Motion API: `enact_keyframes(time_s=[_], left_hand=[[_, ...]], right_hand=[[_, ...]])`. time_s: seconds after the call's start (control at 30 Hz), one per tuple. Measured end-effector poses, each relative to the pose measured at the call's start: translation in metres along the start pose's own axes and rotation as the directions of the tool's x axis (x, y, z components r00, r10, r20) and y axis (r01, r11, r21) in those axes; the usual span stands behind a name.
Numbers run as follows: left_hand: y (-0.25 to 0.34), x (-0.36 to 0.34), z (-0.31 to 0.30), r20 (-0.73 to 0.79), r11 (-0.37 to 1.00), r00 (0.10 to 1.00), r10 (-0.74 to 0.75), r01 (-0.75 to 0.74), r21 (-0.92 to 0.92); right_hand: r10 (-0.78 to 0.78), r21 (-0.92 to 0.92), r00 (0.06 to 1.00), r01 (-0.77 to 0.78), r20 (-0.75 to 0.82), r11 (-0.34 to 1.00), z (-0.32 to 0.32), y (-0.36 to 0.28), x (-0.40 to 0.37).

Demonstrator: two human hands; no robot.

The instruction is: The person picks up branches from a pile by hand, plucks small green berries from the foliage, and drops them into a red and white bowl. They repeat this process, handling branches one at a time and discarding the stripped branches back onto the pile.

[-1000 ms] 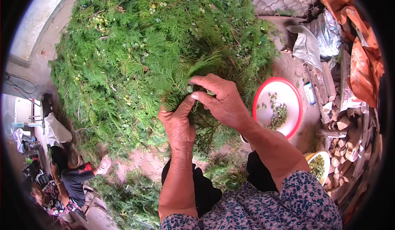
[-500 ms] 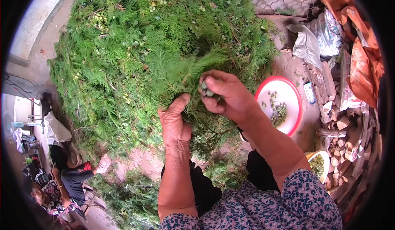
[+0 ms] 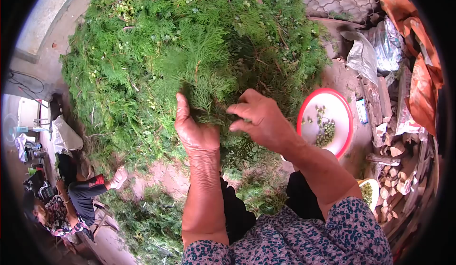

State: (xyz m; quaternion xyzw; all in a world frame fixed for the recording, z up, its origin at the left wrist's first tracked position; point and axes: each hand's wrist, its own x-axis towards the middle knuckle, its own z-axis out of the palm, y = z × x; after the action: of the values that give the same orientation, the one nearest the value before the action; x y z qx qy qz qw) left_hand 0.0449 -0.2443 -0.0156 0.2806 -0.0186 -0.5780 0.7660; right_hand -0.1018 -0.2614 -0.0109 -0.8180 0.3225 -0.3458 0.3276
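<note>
My left hand (image 3: 197, 134) is closed around the base of a feathery green conifer sprig (image 3: 209, 94), thumb pointing up along its left side. Just right of the sprig's lower end, my right hand (image 3: 266, 120) has its fingers bent, with a small gap between thumb and forefinger. Its palm is turned away, so whatever lies inside is hidden. Behind both hands rises a large heap of conifer branches (image 3: 128, 65) dotted with pale green cones. To the right sits a white basin with a red rim (image 3: 350, 122), holding a cluster of small green cones (image 3: 325, 132).
A yellowish bucket (image 3: 375, 194) with more green pieces stands at lower right, beside stacked firewood (image 3: 389, 184). Orange sheeting (image 3: 420, 75) and plastic sacks (image 3: 363, 51) lie beyond. At lower left a person (image 3: 71, 208) sits on a stool. Loose branches (image 3: 147, 222) cover the ground nearby.
My right hand has turned palm-down and moved slightly lower; the cones seen in its fingers before are out of sight. My left hand has shifted a little left and down with the sprig.
</note>
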Motion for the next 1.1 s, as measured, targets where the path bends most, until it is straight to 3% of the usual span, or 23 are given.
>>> enact_keyframes(time_s=[0.07, 0.17, 0.2, 0.27, 0.37, 0.43, 0.53, 0.6, 0.63, 0.7, 0.77, 0.83, 1.03, 1.1], left_hand=[[-0.002, -0.001, 0.002, 0.116, 0.999, 0.992, 0.042, -0.04, -0.019], [-0.004, -0.006, 0.008, 0.045, 0.998, 0.997, 0.056, -0.055, -0.016], [-0.006, -0.006, 0.007, 0.047, 0.998, 0.997, 0.055, -0.055, -0.017], [-0.01, -0.003, 0.004, 0.222, 0.999, 0.974, 0.05, -0.052, 0.003], [-0.016, -0.002, 0.004, 0.297, 0.997, 0.953, 0.066, -0.073, 0.014], [-0.016, 0.001, -0.003, 0.278, 0.996, 0.957, 0.083, -0.085, -0.005], [-0.016, 0.0, -0.003, 0.246, 0.997, 0.966, 0.079, -0.08, -0.006], [-0.017, -0.003, -0.003, 0.187, 0.976, 0.98, 0.07, -0.106, 0.189], [-0.018, -0.004, -0.003, 0.188, 0.977, 0.98, 0.069, -0.105, 0.188], [-0.019, -0.005, -0.002, 0.112, 0.986, 0.992, 0.056, -0.073, 0.15], [-0.016, -0.007, -0.001, 0.125, 0.987, 0.992, 0.016, -0.035, 0.154], [-0.016, -0.01, 0.003, 0.137, 0.988, 0.99, -0.022, 0.0, 0.157], [-0.027, -0.015, 0.003, 0.258, 0.904, 0.963, 0.073, -0.173, 0.391], [-0.029, -0.013, 0.0, 0.32, 0.811, 0.938, 0.134, -0.289, 0.508]], right_hand=[[0.039, -0.037, 0.999, -0.038, 0.021, 0.999, 0.011, -0.004, -0.003], [0.105, -0.103, 0.993, -0.1, 0.047, 0.99, 0.021, -0.002, -0.002], [0.108, -0.087, 0.994, -0.11, -0.029, 0.99, 0.023, 0.002, 0.0], [0.108, -0.074, 0.989, -0.116, -0.105, 0.99, 0.023, 0.009, 0.003], [0.1, -0.058, 0.989, -0.107, -0.113, 0.993, 0.019, 0.015, 0.007], [0.177, 0.072, 0.962, -0.165, -0.21, 0.984, 0.018, 0.011, 0.009], [0.184, 0.068, 0.953, -0.173, -0.239, 0.983, 0.012, 0.012, 0.01], [0.249, 0.158, 0.931, -0.213, -0.266, 0.964, 0.005, 0.009, 0.014], [0.317, 0.25, 0.903, -0.249, -0.291, 0.936, 0.003, 0.008, 0.016], [0.277, 0.265, 0.908, -0.196, -0.314, 0.944, 0.001, 0.011, 0.018], [0.093, 0.142, 0.94, -0.049, -0.327, 0.989, 0.0, 0.009, 0.019], [0.106, 0.099, 0.939, -0.077, -0.326, 0.992, 0.004, 0.012, 0.017], [0.148, 0.089, 0.931, -0.126, -0.334, 0.988, 0.004, 0.02, 0.014], [0.178, 0.115, 0.93, -0.148, -0.322, 0.982, 0.001, 0.018, 0.014]])
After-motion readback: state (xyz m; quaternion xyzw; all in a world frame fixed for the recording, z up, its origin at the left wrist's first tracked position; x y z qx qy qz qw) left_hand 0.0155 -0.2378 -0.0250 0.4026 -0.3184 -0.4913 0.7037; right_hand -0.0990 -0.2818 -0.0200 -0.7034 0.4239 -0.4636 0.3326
